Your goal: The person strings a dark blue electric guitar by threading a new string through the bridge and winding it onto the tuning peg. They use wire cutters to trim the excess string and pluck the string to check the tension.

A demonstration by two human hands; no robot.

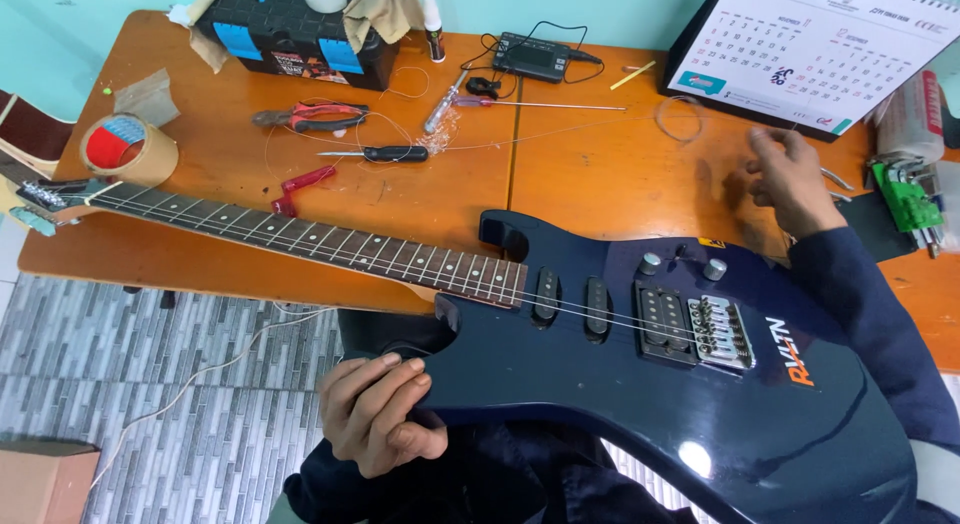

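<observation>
A dark blue electric guitar [640,384] lies across my lap and the orange table [600,174], its neck [300,239] pointing left to the headstock [45,199]. My left hand [380,414] grips the body's lower edge near the cutaway. My right hand [790,179] hovers above the table beyond the guitar's knobs [714,269], fingers curled and pinched together. It may be pulling a thin string, which I cannot make out for sure. A coil of wire [680,119] lies just left of that hand.
On the table sit a black-and-blue toolbox [290,39], a tape roll [130,149], red-handled pliers [310,116], a red cutter [300,189], screwdrivers [385,154], a small tuner device [535,56], a desk calendar [810,49] and a green circuit board [905,199]. Tiled floor lies below left.
</observation>
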